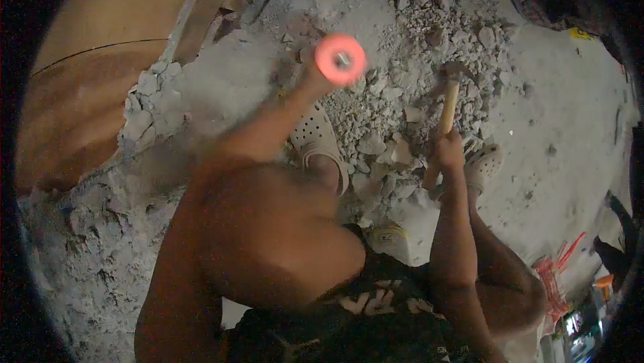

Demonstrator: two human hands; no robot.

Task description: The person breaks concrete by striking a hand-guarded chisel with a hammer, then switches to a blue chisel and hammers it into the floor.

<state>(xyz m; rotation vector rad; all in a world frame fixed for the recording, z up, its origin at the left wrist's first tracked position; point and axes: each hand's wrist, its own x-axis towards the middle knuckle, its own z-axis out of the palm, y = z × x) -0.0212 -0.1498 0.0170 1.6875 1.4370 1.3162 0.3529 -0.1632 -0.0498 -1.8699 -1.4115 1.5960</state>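
Observation:
My left hand is wrapped around a chisel with a round pink-red hand guard. Only the chisel's metal striking end shows, in the middle of the guard; the guard hides its shaft and most of my fingers. In my right hand is a hammer, gripped by the lower part of its wooden handle. Its dark head is over the broken rubble, to the right of the chisel. Whether the head touches the rubble I cannot tell.
My feet, in beige perforated clogs, are set among the debris. A brown panel or wall with a crumbled edge stands at left. A red plastic bag lies at lower right, with dark cloth at upper right.

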